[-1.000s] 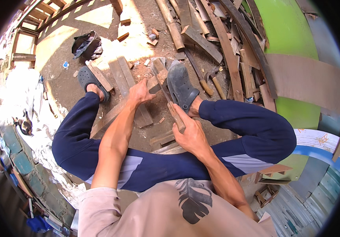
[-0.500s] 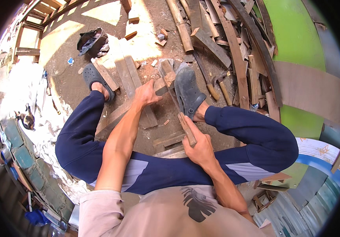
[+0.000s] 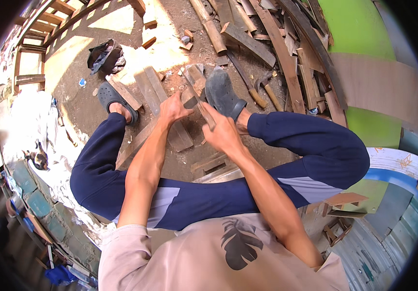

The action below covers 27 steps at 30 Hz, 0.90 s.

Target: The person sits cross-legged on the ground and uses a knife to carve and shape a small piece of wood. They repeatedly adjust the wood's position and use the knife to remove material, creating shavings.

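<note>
My left hand (image 3: 174,106) is closed around a wooden board (image 3: 136,145) that slants across the ground between my feet. My right hand (image 3: 222,133) grips the wooden handle (image 3: 207,116) of a long, narrow blade (image 3: 191,89); its teeth, if any, are too fine to make out. The blade points away from me and crosses just right of my left fingers, by the board's upper end. My right foot, in a dark clog (image 3: 219,92), is planted beside that end. Exactly where blade meets wood is hidden by my hands.
Two short planks (image 3: 163,104) lie under the board. A hammer (image 3: 269,92) and a long wooden-handled blade tool (image 3: 240,72) rest right of my foot, before a scrap-wood pile (image 3: 286,53). Further off sits a dark bag (image 3: 106,57). A cat (image 3: 39,157) lies at left.
My right hand has pushed forward and left with the wooden-handled blade, coming close to my left hand. My left hand keeps its grip on the board. The whole view has shifted slightly.
</note>
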### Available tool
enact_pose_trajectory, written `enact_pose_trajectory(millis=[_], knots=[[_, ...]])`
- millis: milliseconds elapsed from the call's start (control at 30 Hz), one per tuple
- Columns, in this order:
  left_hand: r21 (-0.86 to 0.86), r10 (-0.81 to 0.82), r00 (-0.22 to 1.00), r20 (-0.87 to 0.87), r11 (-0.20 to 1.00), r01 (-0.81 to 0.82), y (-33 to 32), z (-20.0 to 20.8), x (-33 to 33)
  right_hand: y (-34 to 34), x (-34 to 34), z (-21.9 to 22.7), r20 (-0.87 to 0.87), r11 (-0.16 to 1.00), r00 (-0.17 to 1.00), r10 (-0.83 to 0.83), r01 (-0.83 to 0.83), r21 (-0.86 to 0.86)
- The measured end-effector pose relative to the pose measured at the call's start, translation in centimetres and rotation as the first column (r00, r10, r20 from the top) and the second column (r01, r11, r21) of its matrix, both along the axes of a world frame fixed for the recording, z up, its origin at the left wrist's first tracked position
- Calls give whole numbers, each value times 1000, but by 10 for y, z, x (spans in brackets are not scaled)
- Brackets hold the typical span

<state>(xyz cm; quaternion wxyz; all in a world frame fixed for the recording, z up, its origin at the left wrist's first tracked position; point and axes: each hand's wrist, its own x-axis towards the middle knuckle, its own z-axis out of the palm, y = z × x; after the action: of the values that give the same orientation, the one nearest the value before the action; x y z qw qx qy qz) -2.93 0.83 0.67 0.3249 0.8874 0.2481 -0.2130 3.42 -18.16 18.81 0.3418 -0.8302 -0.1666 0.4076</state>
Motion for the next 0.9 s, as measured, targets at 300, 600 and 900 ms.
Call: enact_pose_trajectory(millis=[300,600,900], knots=[[59,-13,999,42,998,11,12,-10,2,-32,-25,27,88,991,996,5,-17,132],[24,16,1000,-2,1000,-16,11,-2,2,-62,-43,47,197,968,980,-8,-42,248],[1,21,999,-48,1000,-21,8,9,7,-69,-44,32,226,962,974,-10,-52,268]])
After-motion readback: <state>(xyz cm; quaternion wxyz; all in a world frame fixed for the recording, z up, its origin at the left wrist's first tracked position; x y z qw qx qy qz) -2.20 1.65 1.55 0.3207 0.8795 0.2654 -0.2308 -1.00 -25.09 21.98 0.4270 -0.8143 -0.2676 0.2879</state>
